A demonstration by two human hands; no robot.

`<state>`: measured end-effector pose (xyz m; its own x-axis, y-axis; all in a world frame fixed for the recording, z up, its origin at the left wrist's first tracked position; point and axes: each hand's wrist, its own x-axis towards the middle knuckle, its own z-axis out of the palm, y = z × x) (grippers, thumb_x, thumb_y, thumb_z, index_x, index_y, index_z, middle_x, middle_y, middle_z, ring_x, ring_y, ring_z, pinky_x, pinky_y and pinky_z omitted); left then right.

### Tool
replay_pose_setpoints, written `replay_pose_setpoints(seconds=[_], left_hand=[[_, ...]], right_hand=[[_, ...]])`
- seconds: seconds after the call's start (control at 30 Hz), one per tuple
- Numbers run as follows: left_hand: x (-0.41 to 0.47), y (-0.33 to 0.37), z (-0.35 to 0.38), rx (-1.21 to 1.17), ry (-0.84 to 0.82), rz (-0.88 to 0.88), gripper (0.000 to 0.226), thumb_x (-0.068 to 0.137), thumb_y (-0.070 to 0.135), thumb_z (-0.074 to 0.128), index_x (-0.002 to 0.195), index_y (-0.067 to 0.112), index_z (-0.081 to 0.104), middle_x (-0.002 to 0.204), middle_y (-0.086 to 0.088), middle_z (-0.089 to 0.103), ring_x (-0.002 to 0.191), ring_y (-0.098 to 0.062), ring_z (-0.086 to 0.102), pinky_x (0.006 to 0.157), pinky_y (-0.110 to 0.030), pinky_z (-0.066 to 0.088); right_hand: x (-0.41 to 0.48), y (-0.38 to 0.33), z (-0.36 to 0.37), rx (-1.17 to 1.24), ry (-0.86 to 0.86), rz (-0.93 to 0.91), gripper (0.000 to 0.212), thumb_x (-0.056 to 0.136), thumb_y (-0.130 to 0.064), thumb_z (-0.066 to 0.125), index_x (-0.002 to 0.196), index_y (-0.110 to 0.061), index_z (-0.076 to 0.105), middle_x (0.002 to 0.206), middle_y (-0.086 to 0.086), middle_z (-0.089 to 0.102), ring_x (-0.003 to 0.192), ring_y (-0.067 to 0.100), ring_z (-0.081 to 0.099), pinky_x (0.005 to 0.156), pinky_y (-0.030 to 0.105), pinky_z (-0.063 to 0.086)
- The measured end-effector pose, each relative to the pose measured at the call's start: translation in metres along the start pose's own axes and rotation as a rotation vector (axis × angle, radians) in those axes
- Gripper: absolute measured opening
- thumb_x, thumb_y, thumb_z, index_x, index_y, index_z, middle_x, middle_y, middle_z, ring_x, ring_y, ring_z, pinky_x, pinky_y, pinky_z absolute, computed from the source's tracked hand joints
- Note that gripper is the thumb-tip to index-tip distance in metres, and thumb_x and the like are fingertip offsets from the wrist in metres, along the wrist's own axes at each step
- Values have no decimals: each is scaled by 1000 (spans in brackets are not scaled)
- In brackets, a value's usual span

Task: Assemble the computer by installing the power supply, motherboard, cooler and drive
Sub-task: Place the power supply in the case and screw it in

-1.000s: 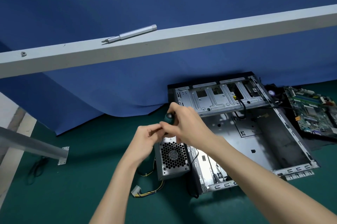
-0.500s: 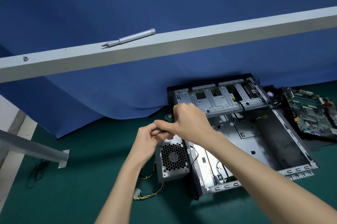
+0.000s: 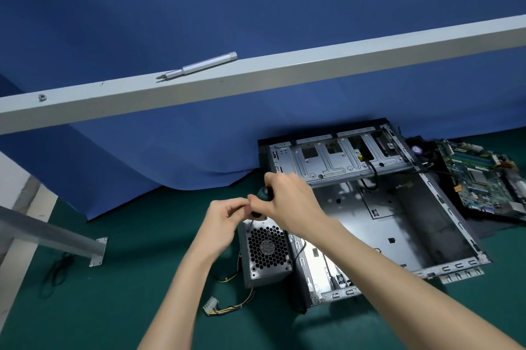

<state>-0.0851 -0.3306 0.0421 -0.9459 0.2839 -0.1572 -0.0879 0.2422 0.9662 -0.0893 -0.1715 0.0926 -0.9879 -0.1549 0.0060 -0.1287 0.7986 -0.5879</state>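
**Both hands on the screwdriver, above the power supply**

My right hand is closed round the green and black handle of a screwdriver, with the fingers curled over its top. My left hand comes in from the left with its fingers bent. Its fingertips pinch the dark lower end of the same tool, touching my right fingers. I cannot tell whether anything small is also held there.

Both hands are directly above the power supply. It stands on the green mat with its round fan grille facing me, just beside the left side of the case. Yellow and black wires run from under it to a white plug lying on the mat nearer to me.

The case lies open on its side toward the back edge of the mat, against the blue cloth. Its metal floor is bare and its drive cage sits along its far side. The motherboard lies outside the case on a dark sheet, just to its right. A black fan sits between the case's back right corner and the motherboard.

A grey beam crosses in front of the cloth, and a white screwdriver lies on top of it. A grey strut ends in a bracket at the mat's left edge.
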Motion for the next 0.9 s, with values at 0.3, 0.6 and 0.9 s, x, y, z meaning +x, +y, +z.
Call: replay_pose_setpoints(seconds=[0.3,0.6,0.9], left_hand=[[-8,-5,-2,-10,205,-25,24,96,5,52,102,18,71,97,2,74,95,-13,69,93,-27,48],[-12,1,13,66,301,-69,21,93,5,57,96,20,72,91,4,74,89,-8,69,87,-21,52],[18,27,115,358,102,41,19,95,24,56,109,23,69,104,17,60,93,5,56,80,-4,38]], right_hand=[[-10,11,-10,66,135,178,49,81,-48,62,52,-18,37,45,-2,38,53,27,43,53,33,37],[-25,45,-44,510,206,377,27,83,-25,70,69,-4,62,51,10,64,46,25,64,40,30,47],[-57,171,-108,1236,478,697,20,87,-23,68,86,-3,66,64,4,63,54,11,55,52,22,45]])
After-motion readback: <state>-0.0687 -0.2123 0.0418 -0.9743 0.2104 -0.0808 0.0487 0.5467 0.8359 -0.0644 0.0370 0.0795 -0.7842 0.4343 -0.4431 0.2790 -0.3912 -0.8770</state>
